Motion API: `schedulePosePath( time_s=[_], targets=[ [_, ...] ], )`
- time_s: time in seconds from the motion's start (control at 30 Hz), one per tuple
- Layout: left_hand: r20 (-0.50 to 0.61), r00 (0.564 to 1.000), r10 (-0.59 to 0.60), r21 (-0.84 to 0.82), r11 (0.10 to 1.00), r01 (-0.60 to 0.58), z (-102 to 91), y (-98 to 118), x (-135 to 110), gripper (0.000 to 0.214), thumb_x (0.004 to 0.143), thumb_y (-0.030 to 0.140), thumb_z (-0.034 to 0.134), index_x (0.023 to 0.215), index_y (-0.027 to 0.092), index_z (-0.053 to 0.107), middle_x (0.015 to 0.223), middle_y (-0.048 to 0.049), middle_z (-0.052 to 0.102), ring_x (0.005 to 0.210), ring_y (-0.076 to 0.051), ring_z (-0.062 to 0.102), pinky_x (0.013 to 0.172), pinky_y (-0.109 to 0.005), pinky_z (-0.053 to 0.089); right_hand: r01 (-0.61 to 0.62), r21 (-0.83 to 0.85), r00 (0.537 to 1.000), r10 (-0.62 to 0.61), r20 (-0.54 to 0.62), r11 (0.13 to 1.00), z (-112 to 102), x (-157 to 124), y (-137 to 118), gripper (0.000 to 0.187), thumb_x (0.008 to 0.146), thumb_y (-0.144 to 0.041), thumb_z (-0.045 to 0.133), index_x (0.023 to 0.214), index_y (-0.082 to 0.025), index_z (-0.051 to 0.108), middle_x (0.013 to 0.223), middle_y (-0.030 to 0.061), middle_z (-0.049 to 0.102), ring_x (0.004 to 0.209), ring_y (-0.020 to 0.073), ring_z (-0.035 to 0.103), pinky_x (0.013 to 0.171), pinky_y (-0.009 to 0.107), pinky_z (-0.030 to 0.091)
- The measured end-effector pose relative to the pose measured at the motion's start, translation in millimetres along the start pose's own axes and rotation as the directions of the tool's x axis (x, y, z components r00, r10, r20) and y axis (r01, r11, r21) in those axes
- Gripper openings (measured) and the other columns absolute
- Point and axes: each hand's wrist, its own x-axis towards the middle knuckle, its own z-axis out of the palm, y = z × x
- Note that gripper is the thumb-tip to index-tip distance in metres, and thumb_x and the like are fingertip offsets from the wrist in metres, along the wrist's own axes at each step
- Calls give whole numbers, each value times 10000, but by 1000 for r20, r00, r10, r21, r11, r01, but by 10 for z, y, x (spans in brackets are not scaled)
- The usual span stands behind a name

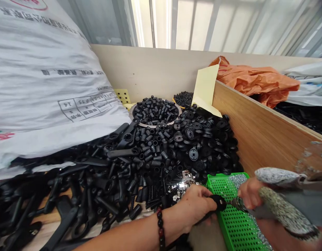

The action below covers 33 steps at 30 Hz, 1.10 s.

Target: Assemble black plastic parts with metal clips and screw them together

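My left hand (193,207), with a beaded bracelet at the wrist, is closed around a black plastic part (218,202) with a round end. My right hand (251,195), its fingers partly covered in speckled grey fabric, grips an electric screwdriver (240,204). The bit points left and meets the round end of the part; whether a screw sits between them I cannot tell. Beneath both hands lies a green perforated basket (225,223) with small silver screws (237,180) in it. Shiny metal clips (185,179) are heaped just beyond my left hand.
Black lever-like arms (87,195) cover the left side. A bowl (152,111) of short black cylinders stands behind, beside a heap of black discs (202,139). A big white sack (46,76) leans at left. A wooden divider (254,125) bounds the right; an orange bag (257,80) lies beyond.
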Motion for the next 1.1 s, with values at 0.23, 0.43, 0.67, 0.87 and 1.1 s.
schedulePosePath(
  time_s=[0.23,0.43,0.67,0.87,1.1],
  targets=[
    [3,999,39,57,998,-40,-10,32,-65,119,611,163,522,709,153,588,531,46,529,449,-77,440,426,-189,331,-293,11,956,293,-2,956,-74,62,160,416,640,-607,690,485,-236,583,457,23,502,412,189,477,399,349,439],
    [46,995,87,99,991,-91,-48,-43,34,119,608,204,537,700,155,594,531,34,546,436,-82,439,394,-190,305,-125,-23,989,126,83,992,-104,182,71,508,609,-706,612,487,-214,576,460,26,480,432,170,466,426,315,421],
    [121,983,139,108,982,-152,-107,-131,78,198,583,264,640,737,141,628,597,41,561,470,-65,440,425,-182,333,-49,-120,939,5,-344,992,-180,326,220,323,537,-356,841,607,-203,565,479,-32,536,413,126,484,425,259,398],
    [87,994,70,85,993,-78,-106,-112,79,321,553,305,669,816,127,625,583,26,573,486,-92,459,418,-200,357,-32,-167,935,-29,-353,985,-305,285,488,307,564,-329,836,626,-184,573,481,-29,537,415,123,495,429,262,400],
    [96,985,143,118,981,-153,-127,-171,119,311,576,329,667,809,123,657,625,27,552,491,-83,445,418,-195,352,-36,-187,937,-32,-348,982,-366,273,553,297,633,-312,808,781,-187,582,525,-48,540,444,114,493,466,266,404]
  ],
)
